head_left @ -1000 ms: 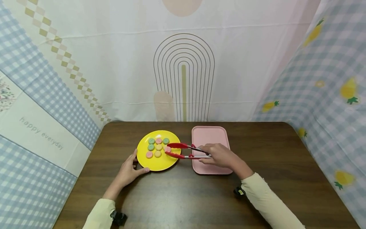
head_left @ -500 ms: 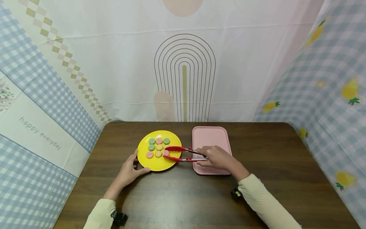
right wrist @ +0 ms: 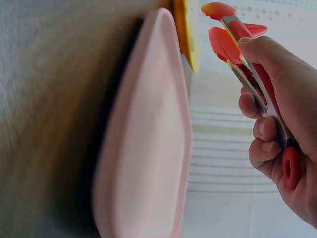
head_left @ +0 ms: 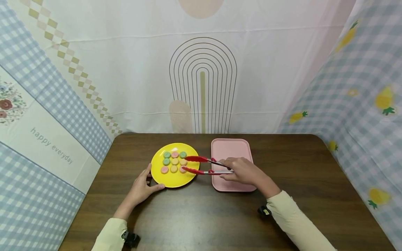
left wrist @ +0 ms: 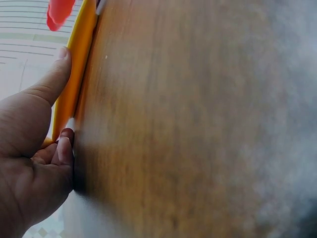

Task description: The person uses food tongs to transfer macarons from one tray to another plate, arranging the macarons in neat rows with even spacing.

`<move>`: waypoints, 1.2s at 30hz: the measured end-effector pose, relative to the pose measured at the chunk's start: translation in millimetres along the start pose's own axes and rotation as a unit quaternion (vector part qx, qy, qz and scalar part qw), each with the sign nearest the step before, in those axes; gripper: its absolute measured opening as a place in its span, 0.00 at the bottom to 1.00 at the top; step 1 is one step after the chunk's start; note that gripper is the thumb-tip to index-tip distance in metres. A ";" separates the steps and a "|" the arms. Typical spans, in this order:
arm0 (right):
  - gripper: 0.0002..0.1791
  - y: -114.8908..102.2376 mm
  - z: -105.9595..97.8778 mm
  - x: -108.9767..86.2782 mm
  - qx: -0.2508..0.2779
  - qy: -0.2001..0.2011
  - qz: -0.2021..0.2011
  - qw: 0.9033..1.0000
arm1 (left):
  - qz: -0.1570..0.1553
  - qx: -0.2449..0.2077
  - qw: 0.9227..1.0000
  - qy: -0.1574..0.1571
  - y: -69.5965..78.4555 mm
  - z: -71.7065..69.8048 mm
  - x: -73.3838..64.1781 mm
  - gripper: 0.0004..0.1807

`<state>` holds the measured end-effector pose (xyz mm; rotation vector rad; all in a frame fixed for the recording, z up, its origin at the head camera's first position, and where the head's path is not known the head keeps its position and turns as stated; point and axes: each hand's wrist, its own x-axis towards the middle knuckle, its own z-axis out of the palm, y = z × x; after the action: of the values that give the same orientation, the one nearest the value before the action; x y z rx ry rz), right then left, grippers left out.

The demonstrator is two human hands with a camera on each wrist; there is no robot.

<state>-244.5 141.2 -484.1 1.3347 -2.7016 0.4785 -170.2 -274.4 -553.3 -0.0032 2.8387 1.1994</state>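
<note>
My left hand holds the left rim of a round yellow plate, its thumb at the near edge; in the left wrist view the fingers curl against the side of the plate. Small green, pink and yellow button-shaped pieces lie in rows on the plate. My right hand grips red-tipped metal tongs above the pink tray. The tongs' tips are spread over the plate's right side, with a pink piece partly beneath the lower tip. The right wrist view shows the tongs apart, nothing visible between them.
The pink tray stands right of the plate on a dark wooden table. A white patterned curtain hangs behind the table, with checked cloth at the right side.
The tongs carried a pink piece slightly down and left to the right end of the lowest row. They then let it go, spread wider and drew back right. My left hand stays put.
</note>
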 end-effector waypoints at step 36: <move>0.22 42.6 -33.2 -114.5 -0.071 0.242 0.257 0.933 | 0.000 0.002 1.000 -0.004 -0.1 0.7 0.2 0.65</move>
<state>-209.6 262.8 -487.6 0.3786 -2.5569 0.5479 -170.3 -274.0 -553.9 0.0023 2.8340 1.1908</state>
